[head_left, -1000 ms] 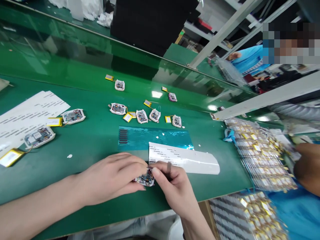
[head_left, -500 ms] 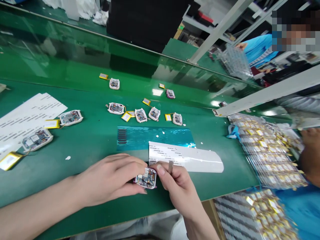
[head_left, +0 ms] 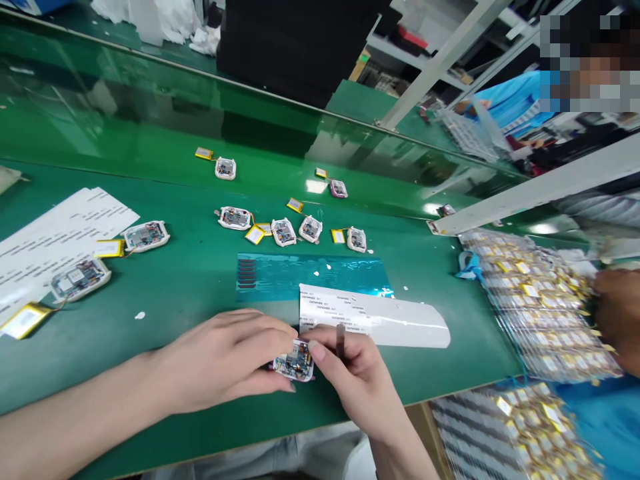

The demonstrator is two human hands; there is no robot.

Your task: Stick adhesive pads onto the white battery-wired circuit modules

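Board: white-cased circuit board point(head_left: 295, 363), between both hands over the green bench point(head_left: 170, 287).
Left hand point(head_left: 220, 357): fingers closed, gripping the board's left side.
Right hand point(head_left: 353, 380): pinching a slim dark tool point(head_left: 341, 340), touching the board.
Nearby: label sheet point(head_left: 375, 317) just beyond, overlapping blue film point(head_left: 310, 273).

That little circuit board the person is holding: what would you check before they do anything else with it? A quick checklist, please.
White-cased circuit board held steady: ok, the left hand grips it.
Slim dark tool secure: ok, pinched in the right hand.
Board's face fully visible: not ok, the right hand covers one corner.
Battery lead connected: cannot tell, the hands hide that area.
Co-worker's hand clear of the board: ok, it is far right, beside the bagged batteries.
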